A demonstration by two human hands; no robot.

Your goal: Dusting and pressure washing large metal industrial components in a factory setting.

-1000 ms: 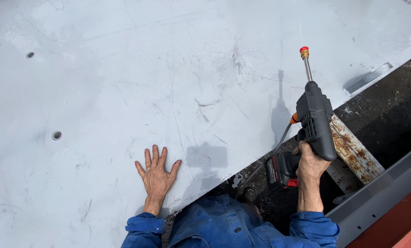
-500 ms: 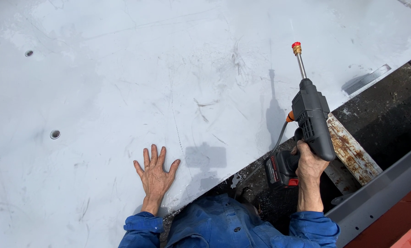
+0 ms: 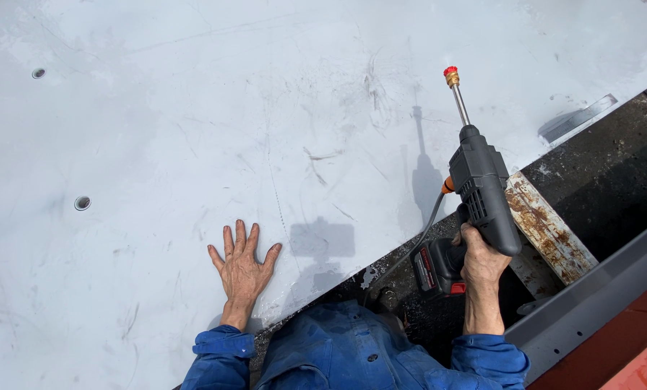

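The right hand (image 3: 481,266) is wrapped tight around the grip of a dark grey cordless spray gun (image 3: 479,198), while the left hand (image 3: 242,271) lies flat, fingers spread, on a large pale grey panel (image 3: 193,130). Two small round holes (image 3: 82,203) mark the panel's left part, and scuffs streak its middle. To the right of its slanted edge lie a rusty metal strip (image 3: 547,231), dark grime and a grey rail (image 3: 591,296). Compared with a second ago, the gun has swung slightly left and higher. Its thin metal lance ends in a red-and-brass nozzle (image 3: 451,74) over the panel; a thin hose (image 3: 417,245) hangs beneath it.
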